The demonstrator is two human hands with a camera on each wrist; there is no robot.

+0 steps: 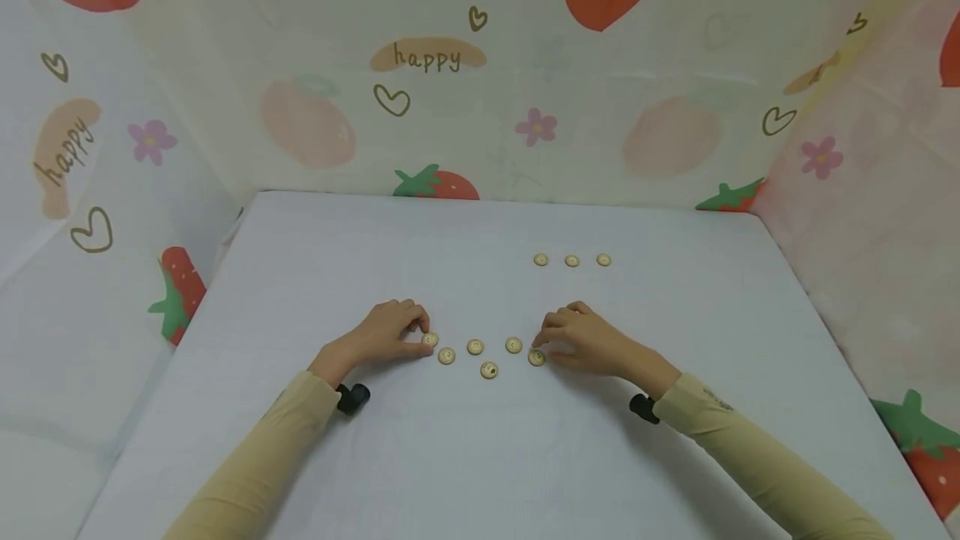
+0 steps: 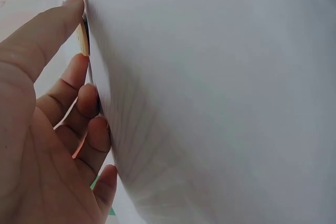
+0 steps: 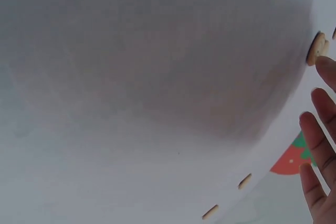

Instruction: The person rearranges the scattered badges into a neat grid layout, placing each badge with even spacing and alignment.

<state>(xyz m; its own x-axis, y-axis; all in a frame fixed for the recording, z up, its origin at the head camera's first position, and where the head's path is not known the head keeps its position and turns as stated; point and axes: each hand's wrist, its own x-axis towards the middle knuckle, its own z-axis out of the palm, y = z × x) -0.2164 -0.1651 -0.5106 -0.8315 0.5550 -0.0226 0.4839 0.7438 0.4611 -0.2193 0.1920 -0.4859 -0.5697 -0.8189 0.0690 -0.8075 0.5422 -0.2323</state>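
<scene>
Small round wooden buttons lie on the white cloth between the two hands. The left hand [image 1: 385, 332] pinches one button [image 1: 430, 340] by its edges with thumb and index finger, flat at the cloth. In the left wrist view that button [image 2: 83, 39] shows edge-on between the fingertips. The right hand [image 1: 588, 342] holds another button [image 1: 536, 357] between index fingertip and thumb. The right wrist view shows a fingertip against this button [image 3: 316, 49]; the thumb is out of that frame. Between the hands lie loose buttons, among them one [image 1: 475, 347] and a dark-spotted one [image 1: 489, 370].
Farther back, three buttons stand in a row, the middle one [image 1: 572, 261] evenly spaced from its neighbours. The white-covered table [image 1: 450, 465] is bordered by strawberry-printed curtains [image 1: 465, 123] at the back and both sides. Black wrist cameras [image 1: 354, 398] sit under the sleeves.
</scene>
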